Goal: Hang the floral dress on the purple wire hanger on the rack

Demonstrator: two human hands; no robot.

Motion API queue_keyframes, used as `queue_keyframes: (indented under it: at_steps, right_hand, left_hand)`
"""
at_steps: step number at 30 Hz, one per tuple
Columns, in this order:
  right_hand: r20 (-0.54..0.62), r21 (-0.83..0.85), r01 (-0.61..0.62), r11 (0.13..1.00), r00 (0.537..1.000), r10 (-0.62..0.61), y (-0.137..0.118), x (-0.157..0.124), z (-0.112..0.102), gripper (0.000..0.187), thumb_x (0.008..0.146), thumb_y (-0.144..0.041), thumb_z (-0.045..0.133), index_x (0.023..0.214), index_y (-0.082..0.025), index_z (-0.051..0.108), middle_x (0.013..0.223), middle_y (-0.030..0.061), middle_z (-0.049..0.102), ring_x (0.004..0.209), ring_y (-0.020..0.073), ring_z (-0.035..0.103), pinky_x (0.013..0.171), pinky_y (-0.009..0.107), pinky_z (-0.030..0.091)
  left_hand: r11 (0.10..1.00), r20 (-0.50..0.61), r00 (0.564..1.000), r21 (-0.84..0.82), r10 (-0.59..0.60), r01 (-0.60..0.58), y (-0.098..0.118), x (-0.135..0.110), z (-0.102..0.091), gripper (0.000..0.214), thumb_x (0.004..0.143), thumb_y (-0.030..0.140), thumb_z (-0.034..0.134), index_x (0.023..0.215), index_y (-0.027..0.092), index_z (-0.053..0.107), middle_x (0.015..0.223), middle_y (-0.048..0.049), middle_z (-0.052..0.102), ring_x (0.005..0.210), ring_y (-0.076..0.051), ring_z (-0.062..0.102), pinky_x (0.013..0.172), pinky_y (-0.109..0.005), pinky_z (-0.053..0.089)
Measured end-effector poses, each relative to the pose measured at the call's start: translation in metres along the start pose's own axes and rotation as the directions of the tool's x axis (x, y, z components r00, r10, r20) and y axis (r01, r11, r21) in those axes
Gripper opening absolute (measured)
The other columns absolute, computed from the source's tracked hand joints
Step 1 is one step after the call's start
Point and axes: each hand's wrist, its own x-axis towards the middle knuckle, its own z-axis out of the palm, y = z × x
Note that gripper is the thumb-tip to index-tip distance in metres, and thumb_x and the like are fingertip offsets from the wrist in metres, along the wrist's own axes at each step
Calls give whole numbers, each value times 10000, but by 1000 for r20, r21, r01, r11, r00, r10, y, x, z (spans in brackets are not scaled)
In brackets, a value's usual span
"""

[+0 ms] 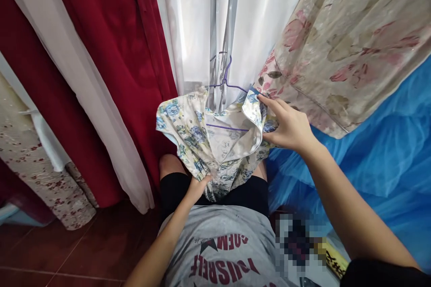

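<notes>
A white garment with blue flower print [205,139] hangs on a purple wire hanger [226,84] in front of a white sheer curtain. My right hand [288,128] grips the garment's right shoulder near the collar, fingers closed on the cloth. My left hand [197,187] is lower down, just above my lap, pinching the garment's bottom part. The hanger's lower bar shows through the open neck.
Dark red curtains [111,54] hang at the left beside white drapes. A beige floral fabric [353,40] hangs at the upper right, with blue netting [387,157] below it. The floor is dark red tile [67,251]. A metal pole [218,22] runs up behind the hanger.
</notes>
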Motion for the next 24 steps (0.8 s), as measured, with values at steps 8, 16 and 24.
queue_keyframes:
  at_steps: [8, 16, 24]
  right_hand:
    - [-460, 627, -355, 693, 550, 697, -78, -108, 84, 252, 1000, -406, 488, 881, -226, 619, 808, 49, 596, 790, 253, 610, 746, 392, 504]
    - [459, 721, -590, 364, 800, 387, -107, -135, 144, 343, 1005, -529, 515, 848, -225, 530, 671, -27, 556, 629, 171, 518, 622, 286, 406]
    - [421, 721, -608, 333, 766, 486, -106, -140, 143, 337, 941, -544, 616, 943, -212, 561, 654, -38, 535, 588, 158, 495, 573, 271, 381]
  left_hand:
    - [998, -40, 998, 40, 47, -45, -12, -32, -6, 392, 757, 328, 670, 1136, 235, 699, 1257, -78, 733, 1319, -316, 601, 1176, -441, 408]
    - [968, 96, 985, 193, 141, -158, -6, -50, 5, 497, 793, 302, 691, 1286, 243, 669, 1388, -94, 658, 1437, -320, 492, 1255, -467, 309]
    - [927, 233, 951, 269, 201, -262, 1, -57, 13, 454, 830, 277, 661, 1283, 286, 691, 1298, -81, 705, 1466, -306, 457, 1289, -479, 251]
